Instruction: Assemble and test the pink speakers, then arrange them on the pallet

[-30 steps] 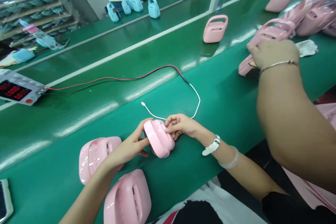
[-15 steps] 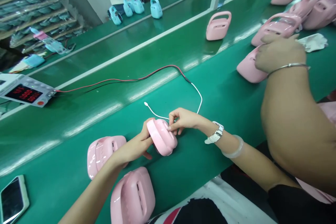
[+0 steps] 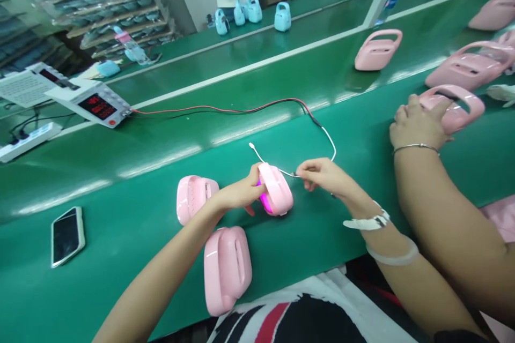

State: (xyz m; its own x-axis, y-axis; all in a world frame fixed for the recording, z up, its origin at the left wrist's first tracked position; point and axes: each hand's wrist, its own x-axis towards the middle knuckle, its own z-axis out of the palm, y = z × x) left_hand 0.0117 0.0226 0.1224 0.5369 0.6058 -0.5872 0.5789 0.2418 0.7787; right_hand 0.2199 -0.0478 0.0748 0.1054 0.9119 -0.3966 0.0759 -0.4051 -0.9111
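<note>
My left hand [image 3: 251, 188] is wrapped around a pink handled device [image 3: 281, 193], like a small portable speaker, tilted over the green bench. Magenta light glows on its side by my fingers. To the right, apart from the device, my right hand [image 3: 322, 174] pinches the white cable [image 3: 287, 173] at its fingertips; a small metallic bit shows there. The cable's free white plug [image 3: 251, 146] lies on the bench behind the device. Two more pink devices, one farther [image 3: 191, 198] and one nearer [image 3: 227, 268], lie beside my left forearm.
Red and black wires [image 3: 225, 110] run from a power supply [image 3: 96, 104] with red digits. A phone [image 3: 67, 236] lies at left. At right, a co-worker's hand [image 3: 420, 123] grips another pink device [image 3: 453, 110]. Blue devices [image 3: 282, 17] stand across the divider, near another person.
My right hand has moved off the device to the right, onto the cable. Magenta light now shows on the device. The camera view has shifted; the co-worker's hand has moved a pink device.
</note>
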